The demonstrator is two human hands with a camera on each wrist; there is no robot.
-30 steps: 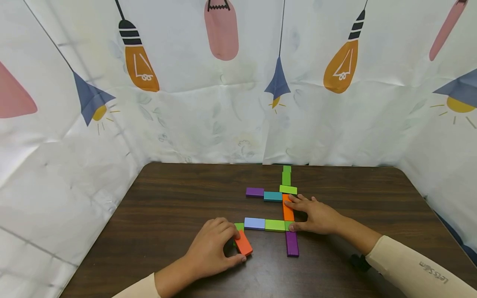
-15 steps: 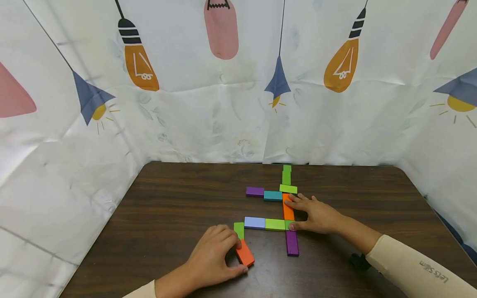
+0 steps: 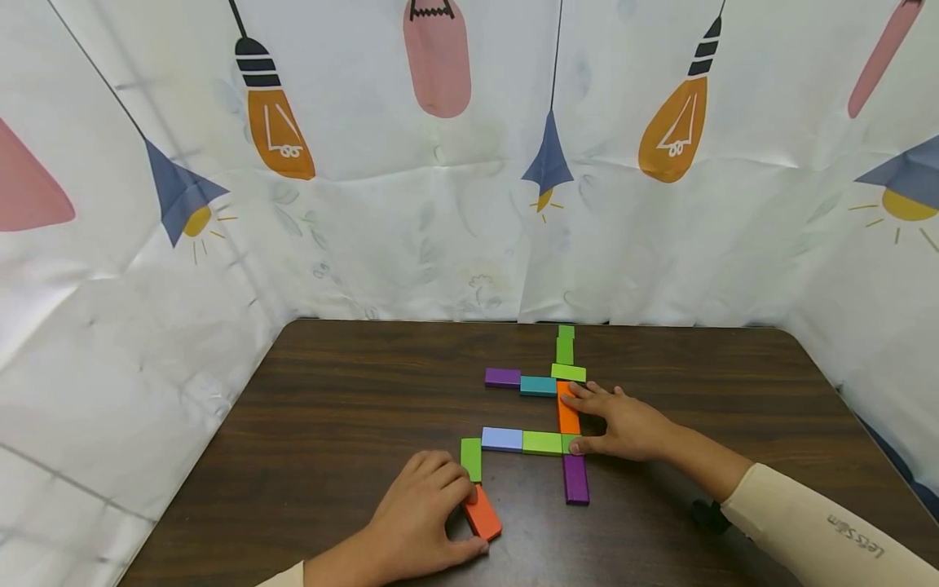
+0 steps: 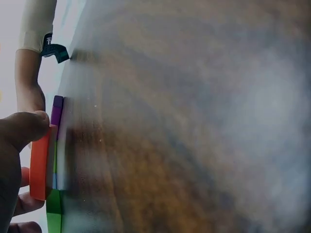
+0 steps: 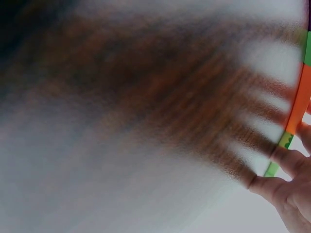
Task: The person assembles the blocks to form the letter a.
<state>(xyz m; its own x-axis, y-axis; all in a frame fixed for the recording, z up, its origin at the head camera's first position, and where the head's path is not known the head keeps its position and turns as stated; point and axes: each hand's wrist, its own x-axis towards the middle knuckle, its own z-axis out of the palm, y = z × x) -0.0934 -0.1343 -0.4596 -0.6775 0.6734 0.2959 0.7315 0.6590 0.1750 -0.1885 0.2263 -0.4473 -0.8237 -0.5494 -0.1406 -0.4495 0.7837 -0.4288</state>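
My left hand (image 3: 421,518) pinches a red-orange block (image 3: 482,514) between thumb and fingertips. The block lies at a slant just below a green block (image 3: 471,461); in the left wrist view the held block (image 4: 40,165) shows its long side, thumb at one end. My right hand (image 3: 623,424) rests with spread fingers on the chain of flat blocks: fingertips on an orange block (image 3: 567,416), thumb on a small green block (image 3: 567,442). A lavender block (image 3: 502,439) and a lime block (image 3: 542,443) link it leftward to the upright green one. A purple block (image 3: 575,479) points toward me.
Farther back, a teal block (image 3: 539,386) and a purple block (image 3: 502,377) run left from the orange one. Several lime blocks, one crosswise (image 3: 568,372), reach toward the far edge of the dark wooden table (image 3: 352,391). A patterned white curtain (image 3: 367,244) stands behind.
My left hand has drawn the red-orange block toward me, off the green block it partly covered, which now shows whole. The right hand has stayed in place.
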